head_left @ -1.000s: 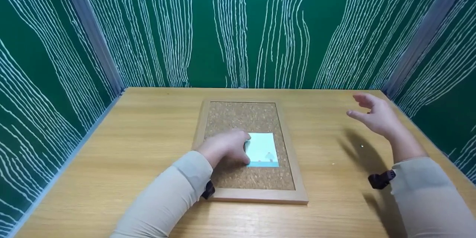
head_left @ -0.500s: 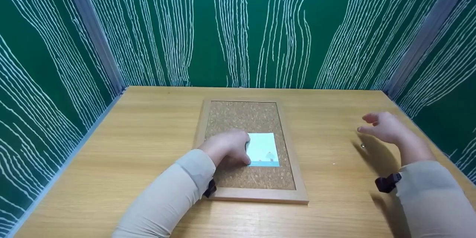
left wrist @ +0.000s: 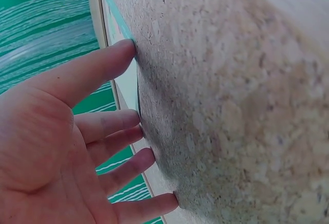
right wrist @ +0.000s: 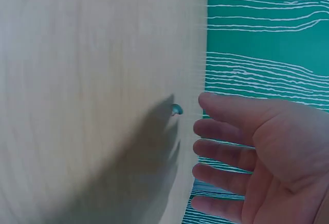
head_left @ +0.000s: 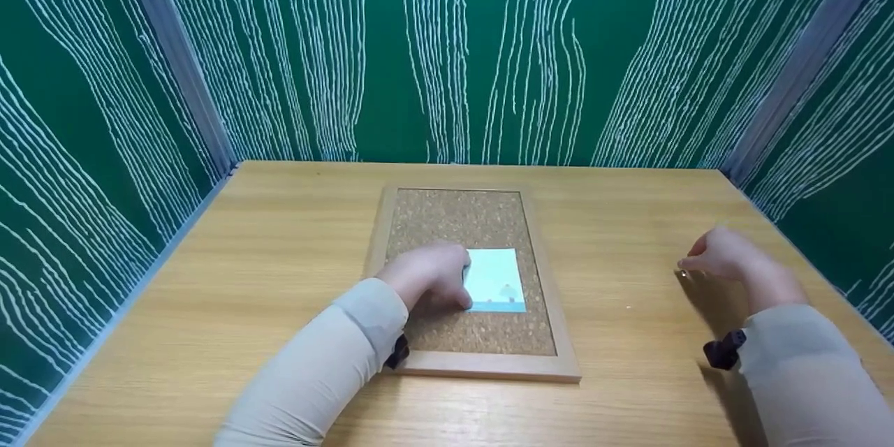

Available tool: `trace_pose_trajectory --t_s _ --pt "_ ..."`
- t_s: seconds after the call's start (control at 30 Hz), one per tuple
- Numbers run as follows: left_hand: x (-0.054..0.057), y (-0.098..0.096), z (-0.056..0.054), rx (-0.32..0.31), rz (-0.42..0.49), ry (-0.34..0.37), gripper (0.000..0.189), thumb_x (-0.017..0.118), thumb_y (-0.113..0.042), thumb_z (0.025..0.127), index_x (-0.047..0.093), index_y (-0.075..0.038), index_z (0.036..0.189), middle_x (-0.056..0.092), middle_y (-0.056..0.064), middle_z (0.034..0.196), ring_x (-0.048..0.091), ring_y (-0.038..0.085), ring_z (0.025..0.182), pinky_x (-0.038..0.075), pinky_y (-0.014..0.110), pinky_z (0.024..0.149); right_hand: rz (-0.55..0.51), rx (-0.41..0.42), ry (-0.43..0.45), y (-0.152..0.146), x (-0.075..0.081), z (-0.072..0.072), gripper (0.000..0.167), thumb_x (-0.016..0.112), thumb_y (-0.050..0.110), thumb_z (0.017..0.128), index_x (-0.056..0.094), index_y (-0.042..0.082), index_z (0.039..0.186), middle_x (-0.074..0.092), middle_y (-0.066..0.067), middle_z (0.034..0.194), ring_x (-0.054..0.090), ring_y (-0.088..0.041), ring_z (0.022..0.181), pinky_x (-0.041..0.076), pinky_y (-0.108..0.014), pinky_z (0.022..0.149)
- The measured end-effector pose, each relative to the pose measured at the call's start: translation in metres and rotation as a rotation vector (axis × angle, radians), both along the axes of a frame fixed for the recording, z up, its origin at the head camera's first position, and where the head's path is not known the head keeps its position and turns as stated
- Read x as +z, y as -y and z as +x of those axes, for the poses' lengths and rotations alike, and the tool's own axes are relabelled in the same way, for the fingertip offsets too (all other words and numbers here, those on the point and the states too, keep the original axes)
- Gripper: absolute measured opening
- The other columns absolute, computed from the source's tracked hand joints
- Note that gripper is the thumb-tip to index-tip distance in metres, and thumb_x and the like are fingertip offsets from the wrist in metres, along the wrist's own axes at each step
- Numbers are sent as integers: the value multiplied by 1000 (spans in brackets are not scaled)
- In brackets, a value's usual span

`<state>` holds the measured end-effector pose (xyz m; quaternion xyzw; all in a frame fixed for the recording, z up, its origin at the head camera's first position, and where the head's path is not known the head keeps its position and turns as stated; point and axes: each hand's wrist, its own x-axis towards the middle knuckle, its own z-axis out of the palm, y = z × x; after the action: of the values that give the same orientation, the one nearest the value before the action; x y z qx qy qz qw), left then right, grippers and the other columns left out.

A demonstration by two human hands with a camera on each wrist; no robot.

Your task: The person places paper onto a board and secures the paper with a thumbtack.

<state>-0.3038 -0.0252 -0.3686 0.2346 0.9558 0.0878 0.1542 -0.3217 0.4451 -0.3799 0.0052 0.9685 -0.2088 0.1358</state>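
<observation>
A pale mint note sheet (head_left: 494, 281) with a small tree drawing lies on the framed corkboard (head_left: 461, 218). My left hand (head_left: 429, 272) rests at the sheet's left edge. In the left wrist view its thumb and fingertips (left wrist: 123, 51) press down there, fairly straight and spread. My right hand (head_left: 732, 258) is low over the table on the right, thumb and fingertips close to a tiny shiny thumbtack (head_left: 684, 274). In the right wrist view the thumbtack (right wrist: 177, 109) lies on the wood just beyond the extended, apart fingers (right wrist: 221, 130), which hold nothing.
The wooden table (head_left: 279, 244) carries the board at its middle. A small pale speck (head_left: 628, 307) shows between board and right hand. Green walls (head_left: 384, 49) with white lines enclose the back and both sides.
My right hand has come down and slightly toward me, bringing its fingertips close to the thumbtack. My left hand stays in place on the sheet.
</observation>
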Motion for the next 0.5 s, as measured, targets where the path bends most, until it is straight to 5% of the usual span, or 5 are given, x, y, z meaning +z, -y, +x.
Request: trace_pose_trajectory --t_s 0.5 --pt "-3 -1 -4 -6 1 0 32 84 -32 80 62 -10 86 54 1 81 50 19 72 43 34 62 -1 -19 41 3 -6 1 29 76 20 92 70 -4 107 68 -17 98 59 -36 93 48 -59 91"
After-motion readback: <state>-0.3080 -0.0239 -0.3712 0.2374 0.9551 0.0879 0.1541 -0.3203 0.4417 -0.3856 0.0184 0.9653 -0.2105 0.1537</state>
